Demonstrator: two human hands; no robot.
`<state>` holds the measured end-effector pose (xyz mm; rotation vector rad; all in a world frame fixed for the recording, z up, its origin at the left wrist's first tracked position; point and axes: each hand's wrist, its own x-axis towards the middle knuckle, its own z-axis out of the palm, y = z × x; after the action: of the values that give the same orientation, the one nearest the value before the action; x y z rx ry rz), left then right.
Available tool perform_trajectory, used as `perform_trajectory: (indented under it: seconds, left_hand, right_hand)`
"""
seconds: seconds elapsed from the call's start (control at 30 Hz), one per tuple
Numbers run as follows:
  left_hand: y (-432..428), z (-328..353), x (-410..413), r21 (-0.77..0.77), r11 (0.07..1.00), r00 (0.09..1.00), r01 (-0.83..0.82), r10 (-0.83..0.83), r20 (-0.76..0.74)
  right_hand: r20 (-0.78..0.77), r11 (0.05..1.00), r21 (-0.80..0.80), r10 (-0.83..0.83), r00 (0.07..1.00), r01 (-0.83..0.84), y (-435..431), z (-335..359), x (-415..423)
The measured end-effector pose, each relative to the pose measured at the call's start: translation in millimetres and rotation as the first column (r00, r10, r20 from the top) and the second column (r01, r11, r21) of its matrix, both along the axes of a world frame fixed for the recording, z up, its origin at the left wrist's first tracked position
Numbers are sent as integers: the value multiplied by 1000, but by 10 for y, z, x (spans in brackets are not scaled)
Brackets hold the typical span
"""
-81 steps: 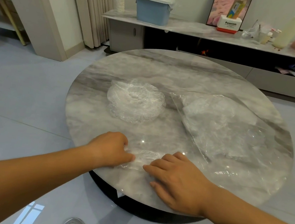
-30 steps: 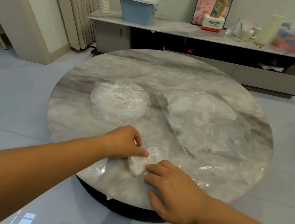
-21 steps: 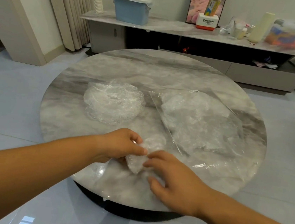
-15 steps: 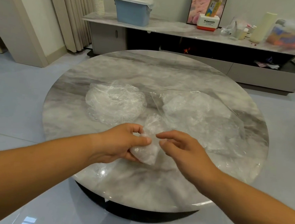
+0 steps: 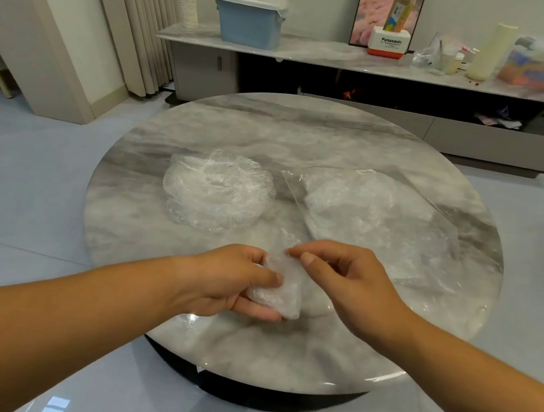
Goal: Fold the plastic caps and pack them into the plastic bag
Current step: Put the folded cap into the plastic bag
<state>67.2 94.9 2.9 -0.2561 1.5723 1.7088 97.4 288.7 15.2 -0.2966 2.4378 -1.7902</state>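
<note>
A folded cap (image 5: 276,291), a small crumpled wad of clear plastic, is held over the near part of the round marble table (image 5: 306,131). The left hand (image 5: 228,282) grips it between thumb and curled fingers, and the right hand (image 5: 340,274) pinches its upper edge. Beyond the right fingers lies the plastic bag (image 5: 381,218), already holding folded caps. Beyond the left fingers a stack of unfolded caps (image 5: 218,189) waits, so the job looks partway done.

A folded cap (image 5: 275,294) was bunched and raised just before the flat, part-filled plastic bag (image 5: 380,225); loose caps (image 5: 218,189) lay stacked to its left.
</note>
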Motion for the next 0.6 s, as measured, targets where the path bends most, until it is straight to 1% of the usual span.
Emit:
perform_trajectory:
  seconds: [0.1,0.2,0.27,0.3,0.37,0.43,0.47,0.53,0.6]
  left_hand:
    - [-66,51,-43,227,973,988,-39,3,157]
    - [-139,120,-83,394,916,972,-70,-26,233]
    - [-150,127,-114,396,911,968,-113,11,252]
    - [-141,125,-118,358,925,971,-123,39,234]
    - [-109,118,-98,272,959,987,-78,36,159]
    - [-60,122,-78,219,975,995,-38,18,96]
    - [-37,127,-76,205,978,997,-45,30,77]
    - [5,144,-95,197,976,995,-91,82,52]
    - [72,191,-117,209,968,990,-140,142,4]
  right_hand:
    - [-123,980,195,75,990,-50,22,-64,42]
    - [-205,942,328,151,967,-77,53,-96,73]
    - [-247,898,424,241,939,-119,69,-121,94]
    - [-255,872,469,283,925,-138,75,-133,106]
    - [-228,826,534,343,911,-178,94,-132,123]
    - [-150,827,515,347,926,-226,123,-115,147]
    - [-120,853,469,316,941,-227,145,-101,164]
    - [-121,926,352,192,974,-139,172,-57,188]
    - [-121,975,221,-2,993,29,188,36,205]
